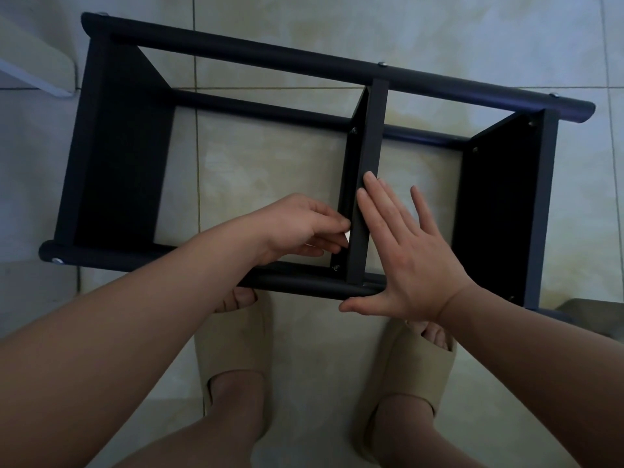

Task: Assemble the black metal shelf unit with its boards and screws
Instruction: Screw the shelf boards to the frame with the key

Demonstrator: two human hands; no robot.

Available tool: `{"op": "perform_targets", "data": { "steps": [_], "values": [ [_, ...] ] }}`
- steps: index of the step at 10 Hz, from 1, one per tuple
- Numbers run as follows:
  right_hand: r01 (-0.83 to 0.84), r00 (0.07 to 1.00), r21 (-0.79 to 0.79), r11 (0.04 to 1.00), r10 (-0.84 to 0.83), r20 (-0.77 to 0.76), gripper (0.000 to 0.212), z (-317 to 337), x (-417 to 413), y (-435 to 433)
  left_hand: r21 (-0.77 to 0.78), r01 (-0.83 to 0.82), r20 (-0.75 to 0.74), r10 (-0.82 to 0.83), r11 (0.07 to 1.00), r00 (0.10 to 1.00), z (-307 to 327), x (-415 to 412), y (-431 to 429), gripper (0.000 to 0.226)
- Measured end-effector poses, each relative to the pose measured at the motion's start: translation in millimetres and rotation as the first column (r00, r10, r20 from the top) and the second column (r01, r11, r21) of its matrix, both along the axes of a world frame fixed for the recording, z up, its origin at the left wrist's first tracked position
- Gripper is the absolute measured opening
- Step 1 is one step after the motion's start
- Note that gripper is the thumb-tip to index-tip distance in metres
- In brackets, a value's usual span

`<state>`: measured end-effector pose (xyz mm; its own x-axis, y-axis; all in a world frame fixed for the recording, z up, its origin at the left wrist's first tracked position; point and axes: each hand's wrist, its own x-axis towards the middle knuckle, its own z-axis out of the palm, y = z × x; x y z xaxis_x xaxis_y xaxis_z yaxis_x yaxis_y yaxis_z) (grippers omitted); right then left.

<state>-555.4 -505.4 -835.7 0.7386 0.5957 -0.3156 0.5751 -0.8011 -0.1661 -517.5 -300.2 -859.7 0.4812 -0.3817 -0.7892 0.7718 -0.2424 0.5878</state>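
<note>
The black shelf unit (297,60) lay sideways on the tiled floor (270,157). The right hand (410,255) pressed straight, spread fingers (373,211) against the middle board (370,146). The left hand (297,228) pinched a small pale piece (347,236) with curled fingers.

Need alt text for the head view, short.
A person's right hand lies flat on the edge of the middle board of a black shelf unit lying on its side on a tile floor, while the left hand pinches a small pale item at that board's left face. Beige slippers show below.
</note>
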Motion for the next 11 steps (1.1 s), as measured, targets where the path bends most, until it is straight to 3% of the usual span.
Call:
{"op": "perform_targets", "data": {
  "steps": [3, 5, 7, 11],
  "values": [
    [-0.001, 1.0, 0.006, 1.0, 0.001, -0.003, 0.136, 0.5, 0.5, 0.1, 0.032, -0.044, 0.041, 0.043, 0.999, 0.998, 4.1, 1.0, -4.0, 0.011],
    [0.002, 1.0, 0.017, 1.0, -0.002, 0.004, 0.137, -0.5, 0.6, -0.4, 0.075, 0.027, 0.041, -0.031, 0.997, 0.999, 1.4, -0.4, -1.3, 0.012],
    [0.003, 1.0, 0.013, 1.0, -0.003, -0.004, 0.137, 0.2, 0.8, -0.2, 0.051, -0.028, 0.04, 0.026, 0.998, 0.999, 1.7, 3.7, -1.5, 0.01],
    [0.004, 1.0, 0.001, 1.0, -0.004, -0.02, 0.136, 2.0, 1.2, 0.1, 0.025, 0.037, -0.027, -0.037, 0.999, 0.999, 0.8, 4.1, -2.0, 0.013]
  ]
}}
